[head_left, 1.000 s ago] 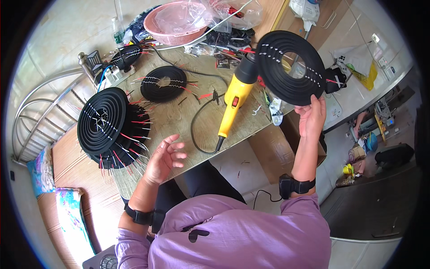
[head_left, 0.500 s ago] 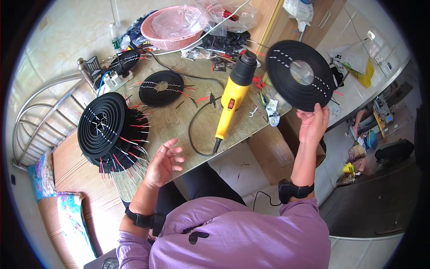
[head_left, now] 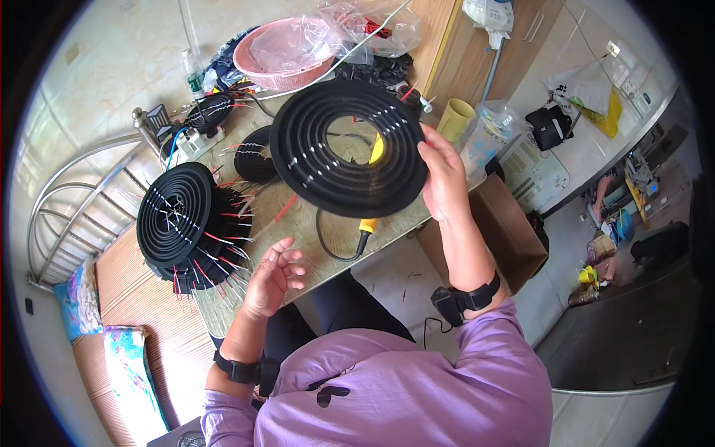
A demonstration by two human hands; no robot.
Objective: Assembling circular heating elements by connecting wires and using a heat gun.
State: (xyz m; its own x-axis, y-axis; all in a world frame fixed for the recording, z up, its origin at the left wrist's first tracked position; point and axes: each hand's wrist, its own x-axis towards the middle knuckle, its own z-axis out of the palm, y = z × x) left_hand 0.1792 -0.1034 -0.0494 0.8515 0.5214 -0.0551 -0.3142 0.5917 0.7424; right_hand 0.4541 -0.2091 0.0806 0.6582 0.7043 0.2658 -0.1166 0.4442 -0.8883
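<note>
My right hand (head_left: 445, 173) grips the right rim of a large black ribbed ring, a speaker damper (head_left: 298, 171), between thumb and fingers. It hangs tilted above the table, with rows of silvery wire stitches across its ridges. My left hand (head_left: 274, 279) is empty, fingers apart and slightly curled, over the table's front edge. Left of it stands a stack of similar dampers (head_left: 175, 216) with red and white wire ends sticking out. A yellow heat gun (head_left: 368, 224) lies behind the held damper, mostly hidden. A smaller damper (head_left: 253, 155) is partly covered too.
At the back of the table (head_left: 287, 253) sit a pink basket (head_left: 287, 74) with clear plastic, a bottle (head_left: 193, 74) and black bags. A yellowish cup (head_left: 456, 119) stands on the right. An open cardboard box (head_left: 506, 231) is below the right side. A metal bed rail (head_left: 82, 186) borders the left.
My right hand has brought the large damper leftward from the right side to over the table's middle, turning its ridged face up. It now covers most of the heat gun. My left hand barely moved.
</note>
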